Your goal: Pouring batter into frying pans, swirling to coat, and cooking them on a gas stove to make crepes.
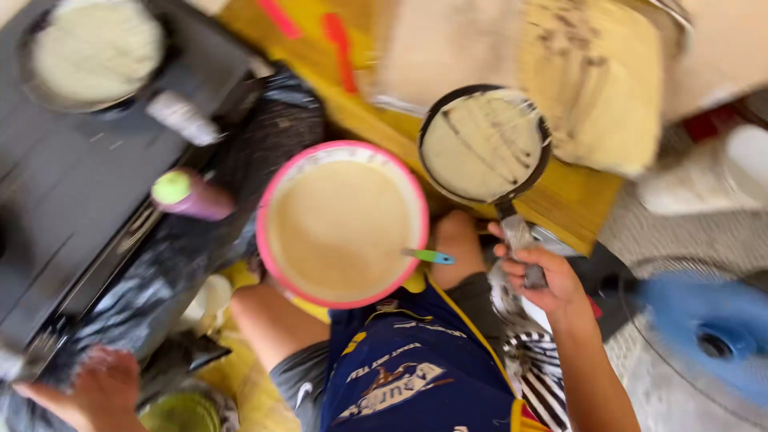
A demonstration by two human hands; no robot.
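Crepe pan (484, 144), small, round and dark-rimmed, coated with a thin pale layer of batter, is held by its grey handle (524, 252) in the right hand (544, 280). The fingers (512, 248) are wrapped tightly around the handle. From them the pan's long axis runs up and away, so the round lies beyond the fingertips, above a yellow board (576, 200). A pink-rimmed bowl of batter (340, 224) sits just beside the thumb side. The left hand (100, 392), well apart at the lower edge, is blurred; its finger spread cannot be told.
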